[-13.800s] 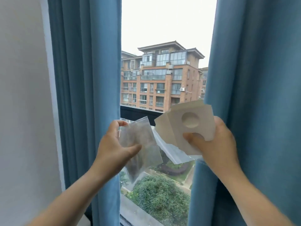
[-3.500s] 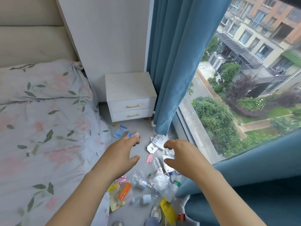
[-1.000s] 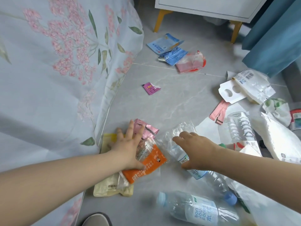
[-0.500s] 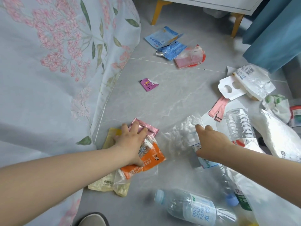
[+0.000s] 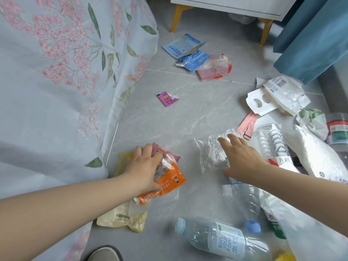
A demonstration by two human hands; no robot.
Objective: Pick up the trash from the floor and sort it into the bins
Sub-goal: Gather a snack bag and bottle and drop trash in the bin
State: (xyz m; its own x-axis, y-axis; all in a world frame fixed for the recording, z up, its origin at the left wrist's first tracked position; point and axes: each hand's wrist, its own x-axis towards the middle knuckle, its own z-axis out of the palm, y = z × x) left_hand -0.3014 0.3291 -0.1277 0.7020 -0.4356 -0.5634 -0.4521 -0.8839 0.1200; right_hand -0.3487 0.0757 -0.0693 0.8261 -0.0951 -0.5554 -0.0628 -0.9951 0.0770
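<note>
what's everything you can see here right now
bedspread: one, floral pale blue, left
nightstand: one, white, top
curtain: one, blue, top right
orange packet: one, orange, floor by bedspread
pink packet: one, pink, touching orange packet
yellow bag: one, pale yellow, under orange packet
purple sachet: one, purple, mid floor
blue packets: two, blue, near nightstand
white card: one, white, right
clear bag: one, clear, centre right
bottles: several, clear, lower right
left hand: one, grips orange packet
right hand: one, fingers rest on clear bag

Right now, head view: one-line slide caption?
Left hand grips an orange wrapper; right hand open over a clear plastic bag on the littered floor.
</note>
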